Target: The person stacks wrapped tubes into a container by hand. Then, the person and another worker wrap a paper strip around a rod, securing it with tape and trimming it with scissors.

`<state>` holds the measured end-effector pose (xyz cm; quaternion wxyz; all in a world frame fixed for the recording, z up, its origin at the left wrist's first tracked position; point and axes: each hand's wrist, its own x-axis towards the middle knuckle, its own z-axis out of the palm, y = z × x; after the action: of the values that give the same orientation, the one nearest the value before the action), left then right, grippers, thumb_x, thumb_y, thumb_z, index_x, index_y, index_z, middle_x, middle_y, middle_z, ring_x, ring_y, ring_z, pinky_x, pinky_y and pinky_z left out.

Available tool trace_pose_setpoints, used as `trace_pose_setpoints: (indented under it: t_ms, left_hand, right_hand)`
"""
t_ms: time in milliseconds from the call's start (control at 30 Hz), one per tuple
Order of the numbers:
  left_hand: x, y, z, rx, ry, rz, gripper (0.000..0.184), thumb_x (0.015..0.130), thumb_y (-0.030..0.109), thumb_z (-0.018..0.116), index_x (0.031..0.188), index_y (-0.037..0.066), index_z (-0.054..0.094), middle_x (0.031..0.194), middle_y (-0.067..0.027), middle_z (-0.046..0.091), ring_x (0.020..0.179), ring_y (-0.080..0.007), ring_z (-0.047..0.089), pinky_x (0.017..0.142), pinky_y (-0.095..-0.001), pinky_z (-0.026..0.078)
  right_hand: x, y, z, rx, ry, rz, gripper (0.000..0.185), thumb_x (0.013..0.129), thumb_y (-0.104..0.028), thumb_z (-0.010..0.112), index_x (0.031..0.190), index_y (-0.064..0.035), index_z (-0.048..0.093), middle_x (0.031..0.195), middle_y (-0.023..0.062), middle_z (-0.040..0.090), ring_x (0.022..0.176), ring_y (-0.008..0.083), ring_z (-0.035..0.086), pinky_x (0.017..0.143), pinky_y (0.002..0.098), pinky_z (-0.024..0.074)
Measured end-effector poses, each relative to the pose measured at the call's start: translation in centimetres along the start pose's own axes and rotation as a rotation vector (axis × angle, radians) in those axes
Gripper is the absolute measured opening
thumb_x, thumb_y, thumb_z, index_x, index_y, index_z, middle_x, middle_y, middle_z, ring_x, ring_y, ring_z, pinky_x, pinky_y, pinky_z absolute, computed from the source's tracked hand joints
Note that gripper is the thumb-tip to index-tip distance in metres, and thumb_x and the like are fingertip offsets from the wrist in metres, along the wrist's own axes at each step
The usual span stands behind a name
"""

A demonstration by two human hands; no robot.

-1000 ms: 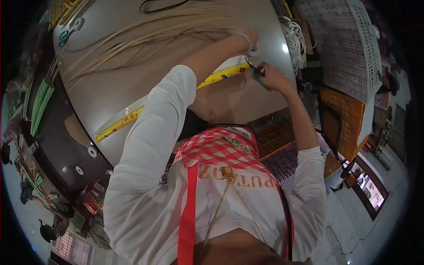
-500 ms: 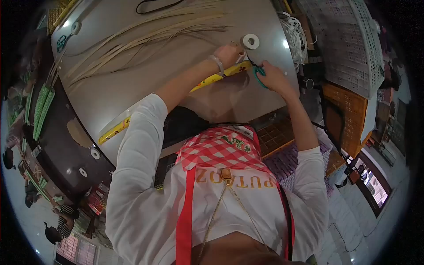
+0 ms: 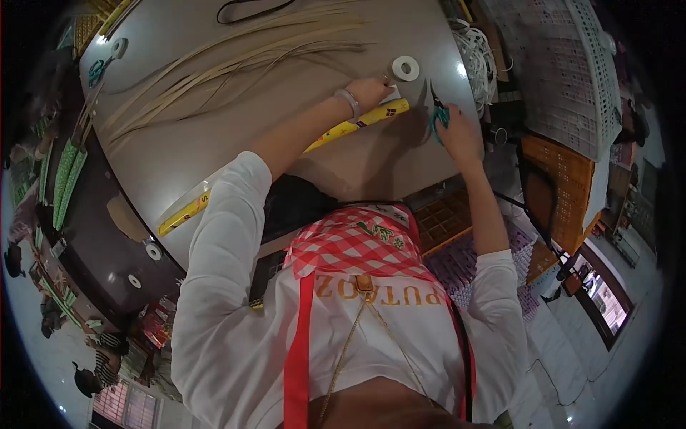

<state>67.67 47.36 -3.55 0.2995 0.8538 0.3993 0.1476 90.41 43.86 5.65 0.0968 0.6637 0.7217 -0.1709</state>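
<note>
My right hand (image 3: 461,136) grips a pair of scissors (image 3: 439,118) by the teal handles. Their dark blades point away from me, over the table. My left hand (image 3: 368,93), with a bracelet on its wrist, is closed, pinching a small white strip (image 3: 391,94). Just below that hand lies a long, slim yellow package (image 3: 364,123) with dark print. It runs diagonally under my left forearm, which hides its middle, and its other end shows at the table's left edge. A roll of white tape (image 3: 405,68) rests flat beyond my left fingertips.
Long pale flat strips (image 3: 236,64) are spread across the far left of the table (image 3: 307,86). Another pair of scissors (image 3: 98,71) lies at its left corner. White cord (image 3: 477,61) is bundled at the right edge, near a white plastic basket (image 3: 554,79) and an orange crate (image 3: 561,179).
My right hand has moved right with the scissors, whose blades have come away from the white strip and package end. My left hand has stayed nearly in place.
</note>
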Motion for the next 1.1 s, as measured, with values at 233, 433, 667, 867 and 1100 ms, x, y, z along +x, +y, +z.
trace_pose_setpoints:
  t_ms: [233,433,667,867,1100]
  left_hand:
    - [0.9,0.9,-0.7,0.205,-0.169,0.040,0.031,0.077,0.006,0.049,0.107,0.001,0.054,0.110,-0.0144,0.053,0.091,-0.0293,0.058,0.074,-0.0357,0.050]
    - [1.2,0.7,-0.3,0.246,-0.217,0.051,0.034,0.078,0.009,0.047,0.110,-0.002,0.049,0.096,-0.0170,0.053,0.081,-0.0289,0.059,0.068,-0.0360,0.051]
    - [-3.7,-3.1,-5.7,-0.189,0.190,-0.269,0.020,0.080,0.017,0.051,0.094,0.010,0.063,0.086,-0.0149,0.062,0.080,-0.0320,0.059,0.071,-0.0384,0.048]
    - [-20.1,-0.6,-9.5,-0.285,0.619,-0.605,0.020,0.080,0.013,0.058,0.098,0.007,0.061,0.086,-0.0135,0.063,0.077,-0.0235,0.063,0.067,-0.0314,0.049]
    - [-44.0,3.5,-6.0,-0.191,1.063,-1.130,0.022,0.083,0.017,0.059,0.101,0.006,0.062,0.089,-0.0107,0.064,0.083,-0.0186,0.063,0.073,-0.0294,0.049]
  right_hand:
    - [-0.2,1.3,3.3,-0.108,0.238,-0.037,0.046,0.080,-0.030,0.059,0.113,-0.0023,0.042,0.092,0.0167,0.056,0.075,0.0294,0.060,0.061,0.0393,0.0509]
    - [0.0,0.1,3.0,-0.315,-0.030,0.050,0.041,0.079,-0.030,0.059,0.108,-0.0033,0.047,0.091,0.0140,0.057,0.077,0.0272,0.060,0.061,0.0382,0.0497]
    - [3.2,-3.6,1.2,0.050,0.251,-0.187,0.021,0.080,-0.019,0.056,0.098,-0.0081,0.056,0.090,0.0123,0.057,0.077,0.0282,0.059,0.068,0.0359,0.0470]
    - [3.8,-3.8,1.2,0.387,0.189,-0.206,0.019,0.082,-0.017,0.054,0.095,-0.0056,0.060,0.085,0.0129,0.062,0.080,0.0287,0.060,0.069,0.0353,0.0467]
    - [2.9,-11.1,2.0,0.720,0.004,-0.253,0.022,0.088,-0.021,0.048,0.100,-0.0055,0.060,0.085,0.0107,0.064,0.077,0.0211,0.061,0.071,0.0307,0.0457]
